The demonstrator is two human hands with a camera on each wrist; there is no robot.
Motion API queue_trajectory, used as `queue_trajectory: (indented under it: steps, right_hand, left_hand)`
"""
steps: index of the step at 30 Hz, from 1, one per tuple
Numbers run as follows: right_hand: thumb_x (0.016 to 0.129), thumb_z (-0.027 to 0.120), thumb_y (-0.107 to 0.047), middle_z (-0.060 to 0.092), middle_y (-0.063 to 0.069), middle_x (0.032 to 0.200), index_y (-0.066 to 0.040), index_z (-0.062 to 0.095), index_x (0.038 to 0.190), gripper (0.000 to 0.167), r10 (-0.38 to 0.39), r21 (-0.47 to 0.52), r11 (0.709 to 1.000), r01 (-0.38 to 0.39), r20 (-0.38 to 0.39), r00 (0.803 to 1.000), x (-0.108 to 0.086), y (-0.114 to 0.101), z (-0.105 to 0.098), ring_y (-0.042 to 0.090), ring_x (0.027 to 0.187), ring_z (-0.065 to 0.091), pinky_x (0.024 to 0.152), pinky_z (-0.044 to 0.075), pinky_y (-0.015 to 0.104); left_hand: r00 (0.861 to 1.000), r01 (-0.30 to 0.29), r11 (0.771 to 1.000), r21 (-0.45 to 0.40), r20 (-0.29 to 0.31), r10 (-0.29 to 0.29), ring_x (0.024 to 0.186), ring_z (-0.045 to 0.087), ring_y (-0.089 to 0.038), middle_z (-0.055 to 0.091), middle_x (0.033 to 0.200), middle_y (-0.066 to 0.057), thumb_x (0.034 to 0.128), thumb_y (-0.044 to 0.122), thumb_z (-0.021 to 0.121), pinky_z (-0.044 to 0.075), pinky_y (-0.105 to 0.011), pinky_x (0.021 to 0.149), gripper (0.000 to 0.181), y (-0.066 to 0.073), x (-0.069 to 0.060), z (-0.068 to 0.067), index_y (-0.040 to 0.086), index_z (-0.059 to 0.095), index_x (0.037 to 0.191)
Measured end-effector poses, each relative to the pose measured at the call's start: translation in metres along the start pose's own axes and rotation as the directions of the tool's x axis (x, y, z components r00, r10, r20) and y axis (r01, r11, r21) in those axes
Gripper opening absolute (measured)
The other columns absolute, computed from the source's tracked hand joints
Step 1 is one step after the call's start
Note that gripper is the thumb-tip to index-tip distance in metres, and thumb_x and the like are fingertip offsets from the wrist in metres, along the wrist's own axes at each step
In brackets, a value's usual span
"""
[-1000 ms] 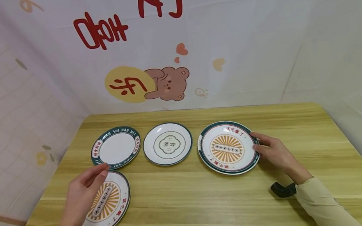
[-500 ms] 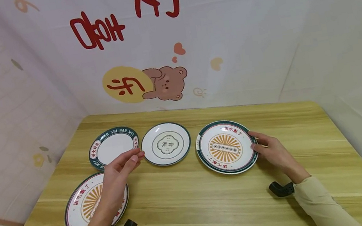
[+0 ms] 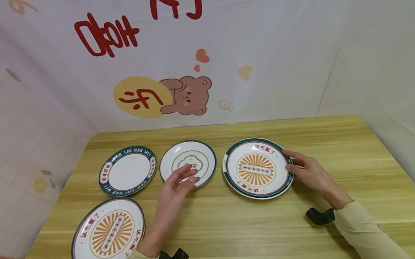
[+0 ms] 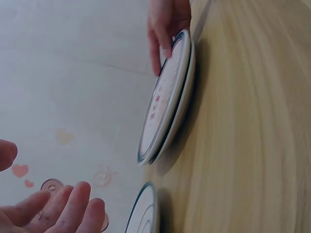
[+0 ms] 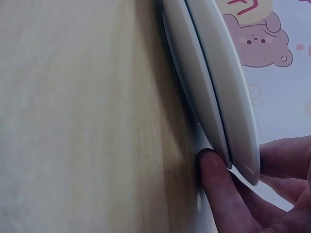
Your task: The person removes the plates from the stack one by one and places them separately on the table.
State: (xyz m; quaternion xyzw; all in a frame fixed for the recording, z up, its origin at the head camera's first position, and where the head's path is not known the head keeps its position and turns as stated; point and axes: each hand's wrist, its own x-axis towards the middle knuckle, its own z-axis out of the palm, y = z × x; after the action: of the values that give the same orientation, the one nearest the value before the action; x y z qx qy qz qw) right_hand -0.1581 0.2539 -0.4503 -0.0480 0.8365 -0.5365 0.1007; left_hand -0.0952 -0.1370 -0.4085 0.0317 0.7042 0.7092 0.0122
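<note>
In the head view my left hand (image 3: 172, 203) is over the near edge of a small white plate (image 3: 209, 170) with a dark rim. Its fingers hold nothing; in the left wrist view the fingers (image 4: 77, 206) are spread and apart from any plate. My right hand (image 3: 314, 176) grips the right rim of two stacked plates (image 3: 256, 169). The top one has an orange sunburst and red characters, and a green-rimmed plate lies under it. In the right wrist view a fingertip (image 5: 211, 162) is at the lower plate's rim, with other fingers at the upper plate's rim.
A green-rimmed plate (image 3: 128, 171) with a white middle lies at the far left of the wooden table (image 3: 249, 240). Nearer me is another sunburst plate (image 3: 106, 238). A printed white cloth wall (image 3: 271, 42) stands behind the table.
My left hand has moved right, from over the near-left sunburst plate to over the small middle plate. The right hand stays at the rim of the stacked plates.
</note>
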Motion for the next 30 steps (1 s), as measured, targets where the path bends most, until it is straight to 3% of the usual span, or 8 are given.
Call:
queue_trajectory:
  steps: [10,14,20,30]
  right_hand:
    - [0.106,0.056,-0.010,0.050,0.035,0.145,-0.003,0.038,0.159,0.056,0.011,-0.031,0.999,-0.011,0.001,1.000,0.001,0.000,0.000,0.029,0.110,0.064,0.080,0.058,0.019]
    - [0.106,0.056,-0.010,0.050,0.036,0.144,-0.003,0.038,0.159,0.056,0.013,-0.030,0.999,-0.013,0.000,1.000,0.001,-0.002,0.000,0.029,0.109,0.064,0.079,0.058,0.019]
    - [0.106,0.055,-0.008,0.050,0.037,0.143,-0.002,0.037,0.159,0.056,0.012,-0.023,1.000,-0.012,0.000,1.000,0.001,-0.002,0.000,0.030,0.106,0.064,0.078,0.058,0.019]
    - [0.107,0.054,-0.008,0.048,0.037,0.145,-0.002,0.037,0.159,0.055,0.025,-0.045,0.999,-0.025,0.000,1.000,0.002,-0.002,0.000,0.032,0.110,0.063,0.080,0.057,0.018]
  left_hand:
    - [0.992,0.126,0.979,-0.163,0.052,-0.119,0.131,0.055,-0.042,0.053,0.146,-0.026,0.1064,0.013,0.056,0.048,-0.052,0.111,0.048,-0.010,0.008,0.028,-0.003,0.045,0.150]
    - [0.984,0.177,0.963,-0.206,0.045,-0.171,0.133,0.053,-0.039,0.051,0.148,-0.027,0.1054,0.013,0.056,0.048,-0.051,0.111,0.049,-0.013,0.010,0.037,-0.004,0.045,0.150]
    - [0.968,0.253,0.947,-0.200,0.053,-0.247,0.135,0.050,-0.038,0.047,0.151,-0.027,0.1071,0.014,0.054,0.051,-0.047,0.109,0.049,-0.022,0.014,0.050,-0.004,0.043,0.151]
    - [0.949,0.314,0.917,-0.248,0.122,-0.292,0.136,0.047,-0.040,0.039,0.152,-0.029,0.1069,0.012,0.052,0.051,-0.048,0.108,0.059,-0.037,0.020,0.067,-0.004,0.030,0.159]
